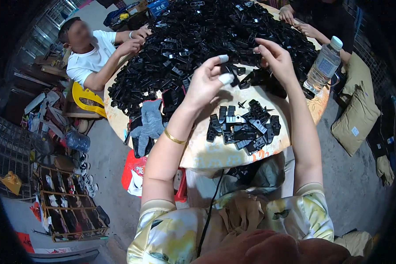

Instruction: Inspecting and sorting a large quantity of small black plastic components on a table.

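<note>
My left hand (205,83), with white covers on its thumb and a fingertip, is curled beside the pile of black plastic clips (193,42). A dark clip (236,78), smeared by motion, shows at its thumb tip and seems held there. My right hand (278,61) is raised over the pile's near right edge, its thumb and forefinger slightly apart with nothing visible between them. Another black clip (247,80) sits on the tabletop between my hands. Between my forearms lies a smaller heap of black clips (246,127), some with shiny metal parts.
The round table (198,158) also carries a grey glove (150,116) on the left and a clear bottle (324,66) on the right. One co-worker (90,57) sits far left; another person's hands (297,24) are far right. A stuffed sack (356,110) stands right.
</note>
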Demonstrator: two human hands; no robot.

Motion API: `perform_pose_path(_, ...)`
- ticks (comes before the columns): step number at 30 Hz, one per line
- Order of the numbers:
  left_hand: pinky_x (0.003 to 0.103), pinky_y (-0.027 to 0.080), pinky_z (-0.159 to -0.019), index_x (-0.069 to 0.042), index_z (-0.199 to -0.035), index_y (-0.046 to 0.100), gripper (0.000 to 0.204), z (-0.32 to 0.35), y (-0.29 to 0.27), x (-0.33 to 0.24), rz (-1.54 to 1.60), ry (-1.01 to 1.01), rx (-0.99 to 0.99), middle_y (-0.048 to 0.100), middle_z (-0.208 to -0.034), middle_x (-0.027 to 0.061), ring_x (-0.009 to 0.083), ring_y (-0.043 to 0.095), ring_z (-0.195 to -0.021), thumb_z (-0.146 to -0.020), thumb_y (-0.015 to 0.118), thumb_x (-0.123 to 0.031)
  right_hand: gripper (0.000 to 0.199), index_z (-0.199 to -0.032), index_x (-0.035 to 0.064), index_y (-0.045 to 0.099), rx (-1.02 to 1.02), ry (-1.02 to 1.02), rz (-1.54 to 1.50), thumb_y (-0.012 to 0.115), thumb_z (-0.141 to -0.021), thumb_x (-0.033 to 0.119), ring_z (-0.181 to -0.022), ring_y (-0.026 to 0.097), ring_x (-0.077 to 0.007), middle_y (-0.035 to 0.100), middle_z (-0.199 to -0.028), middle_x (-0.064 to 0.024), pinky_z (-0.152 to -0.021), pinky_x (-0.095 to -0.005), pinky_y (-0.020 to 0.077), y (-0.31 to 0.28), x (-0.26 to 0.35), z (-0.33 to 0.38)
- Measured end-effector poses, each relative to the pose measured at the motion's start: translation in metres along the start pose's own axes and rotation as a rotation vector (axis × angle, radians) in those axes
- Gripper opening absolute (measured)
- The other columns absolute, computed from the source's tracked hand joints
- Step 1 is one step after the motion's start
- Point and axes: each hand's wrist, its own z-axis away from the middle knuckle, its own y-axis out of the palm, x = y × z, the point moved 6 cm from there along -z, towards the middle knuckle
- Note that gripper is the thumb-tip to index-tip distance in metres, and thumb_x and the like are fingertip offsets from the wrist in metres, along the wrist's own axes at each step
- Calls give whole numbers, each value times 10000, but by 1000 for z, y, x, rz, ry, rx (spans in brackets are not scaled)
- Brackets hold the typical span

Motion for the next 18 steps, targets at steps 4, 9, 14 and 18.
perform_pose_path(4, 292, 458, -591, -23, -1106, 511, 378, 5, 14, 25, -870, 120, 316, 549, -723, 64, 152, 533, -615, -765, 657, -93, 290, -1042, 12, 640, 251, -194, 518, 655, -767, 102, -869, 593, -189, 654, -968, -88, -801, -296, 473, 10, 1, 4)
perform_pose_path(9, 349, 479, -769, -40, -1064, 605, 314, 15, 25, 53, -978, 275, 598, 637, -853, 165, 272, 619, -853, -773, 643, -151, 292, -985, 48, 666, 406, -301, 777, 663, -702, 118, -972, 551, -271, 642, -930, -115, -925, -372, 394, 43, 2, 17)
perform_pose_path(14, 335, 483, -705, -11, -937, 644, 220, 2, 15, 37, -873, 130, 409, 636, -792, 130, 218, 626, -758, -804, 621, -184, 311, -1011, 76, 662, 523, -223, 824, 583, -733, 192, -1004, 546, -274, 631, -993, -124, -964, -460, 327, 57, -10, 25)
perform_pose_path(18, 377, 474, -730, -8, -907, 648, 204, -9, -21, 12, -1183, 436, -130, 623, -829, 149, 302, 592, -775, -711, 650, -67, 306, -1071, 66, 619, 315, -380, 850, 562, -786, 163, -1034, 533, -275, 607, -1060, -107, -964, -460, 338, 70, -11, 17)
